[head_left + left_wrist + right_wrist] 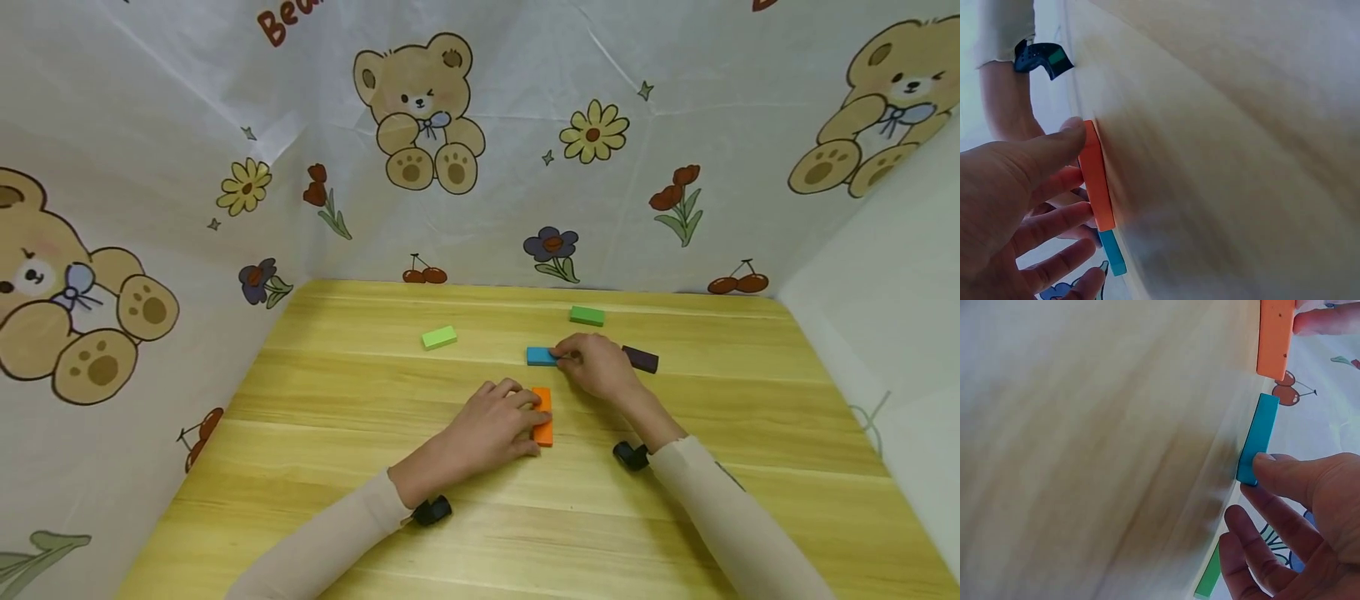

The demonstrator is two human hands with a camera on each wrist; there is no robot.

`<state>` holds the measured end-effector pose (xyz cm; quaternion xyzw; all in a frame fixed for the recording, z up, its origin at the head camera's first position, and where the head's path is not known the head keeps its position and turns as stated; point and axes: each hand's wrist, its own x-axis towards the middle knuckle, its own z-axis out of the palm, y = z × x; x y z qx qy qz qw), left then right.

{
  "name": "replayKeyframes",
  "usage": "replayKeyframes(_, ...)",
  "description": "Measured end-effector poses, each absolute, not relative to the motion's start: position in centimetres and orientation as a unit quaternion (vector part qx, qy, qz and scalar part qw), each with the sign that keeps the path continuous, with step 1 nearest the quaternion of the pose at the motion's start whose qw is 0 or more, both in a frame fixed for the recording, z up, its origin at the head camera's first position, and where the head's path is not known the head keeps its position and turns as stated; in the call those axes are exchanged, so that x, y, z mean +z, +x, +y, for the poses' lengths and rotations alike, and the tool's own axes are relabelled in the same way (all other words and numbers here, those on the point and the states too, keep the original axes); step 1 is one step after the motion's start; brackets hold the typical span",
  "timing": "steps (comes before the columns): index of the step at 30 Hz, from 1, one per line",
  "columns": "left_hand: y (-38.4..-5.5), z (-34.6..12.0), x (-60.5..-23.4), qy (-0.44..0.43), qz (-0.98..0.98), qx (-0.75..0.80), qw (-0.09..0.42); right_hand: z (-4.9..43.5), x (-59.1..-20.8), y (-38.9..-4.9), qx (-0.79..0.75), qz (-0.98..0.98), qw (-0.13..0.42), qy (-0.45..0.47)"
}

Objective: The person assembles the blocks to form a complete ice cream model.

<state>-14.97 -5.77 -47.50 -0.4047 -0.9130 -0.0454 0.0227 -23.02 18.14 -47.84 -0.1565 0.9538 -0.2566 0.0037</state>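
Nearest me on the wooden surface [712,417], my left hand [487,429] lay with its fingers loosely extended, tips touching the orange block [544,434], thumb by the block's near end. Just beyond, with a gap between the two, was the blue block [540,357], its right end pinched between the thumb and index finger of my right hand [600,367]. A dark block [641,359] lay just right of that hand. Farther off to the left sat a light green block [439,337], and farthest a green block [587,316], near the bear-printed cloth [510,83].
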Motion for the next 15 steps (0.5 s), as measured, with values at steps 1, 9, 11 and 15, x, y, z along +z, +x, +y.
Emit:
replayKeyframes(1, -15.0, -5.8, -47.5, -0.407, -0.912, -0.046, 0.023, 18.2, -47.8, -22.9, -0.259, 0.953, 0.006, -0.155)
replayKeyframes(9, -15.4, -5.8, -47.0, -0.390, -0.916, -0.095, 0.008, 18.1, -47.7, -22.5, -0.262, 0.952, 0.006, -0.161)
replayKeyframes(11, -15.9, -5.8, -46.7, -0.373, -0.921, -0.112, 0.017, 18.0, -47.7, -22.5, -0.260, 0.952, 0.003, -0.160)
replayKeyframes(15, -17.3, -5.8, -46.2, -0.337, -0.932, -0.123, 0.051, 17.9, -47.8, -22.2, -0.251, 0.954, -0.001, -0.163)
